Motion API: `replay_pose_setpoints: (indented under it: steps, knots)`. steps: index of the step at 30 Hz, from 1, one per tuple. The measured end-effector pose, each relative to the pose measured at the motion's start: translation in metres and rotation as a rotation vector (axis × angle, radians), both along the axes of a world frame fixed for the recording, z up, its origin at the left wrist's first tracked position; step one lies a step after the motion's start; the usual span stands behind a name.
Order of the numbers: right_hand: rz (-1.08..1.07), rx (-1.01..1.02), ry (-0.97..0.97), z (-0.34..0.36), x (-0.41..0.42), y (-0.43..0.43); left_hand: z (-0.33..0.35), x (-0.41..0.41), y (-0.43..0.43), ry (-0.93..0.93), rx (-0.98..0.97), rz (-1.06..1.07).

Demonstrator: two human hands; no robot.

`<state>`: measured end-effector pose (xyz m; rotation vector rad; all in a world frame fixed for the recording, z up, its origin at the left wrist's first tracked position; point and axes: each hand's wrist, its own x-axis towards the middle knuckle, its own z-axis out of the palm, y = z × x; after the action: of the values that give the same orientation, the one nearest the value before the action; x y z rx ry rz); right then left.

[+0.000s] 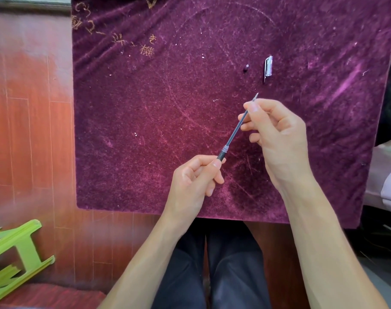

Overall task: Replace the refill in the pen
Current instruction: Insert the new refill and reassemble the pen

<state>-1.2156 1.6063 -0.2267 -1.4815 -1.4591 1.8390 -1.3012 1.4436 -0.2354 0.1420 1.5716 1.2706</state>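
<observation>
My left hand point(195, 177) grips the dark pen barrel point(221, 156) at its lower end, above the purple velvet table cover point(145, 130). A thin dark refill point(235, 129) sticks out of the barrel's threaded mouth and slants up to the right. My right hand point(277, 134) pinches the refill near its metal tip point(255, 97), which pokes out past the fingers. The clear pen cap point(268, 66) with its clip lies on the cover beyond my right hand. A small dark pen part point(246, 68) lies left of the cap.
The cover's front edge runs just above my lap. A green plastic stool point(14, 253) lies tipped on the red wooden floor at lower left. Pale furniture point(388, 181) stands at the right edge.
</observation>
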Motion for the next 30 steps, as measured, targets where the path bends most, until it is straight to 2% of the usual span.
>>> replay_pose_setpoints:
  steps: [10, 16, 30]
  knots:
    - [0.154, -0.096, -0.012, -0.008, 0.009, -0.018, 0.001, 0.003, 0.008, -0.030, 0.019, 0.094]
    - [0.140, -0.165, 0.051, -0.007, 0.014, -0.013, 0.000, 0.006, 0.007, -0.008, 0.000, 0.097]
    - [0.194, -0.237, 0.020, -0.012, 0.017, -0.018, 0.000, 0.009, 0.010, -0.027, -0.007, 0.133]
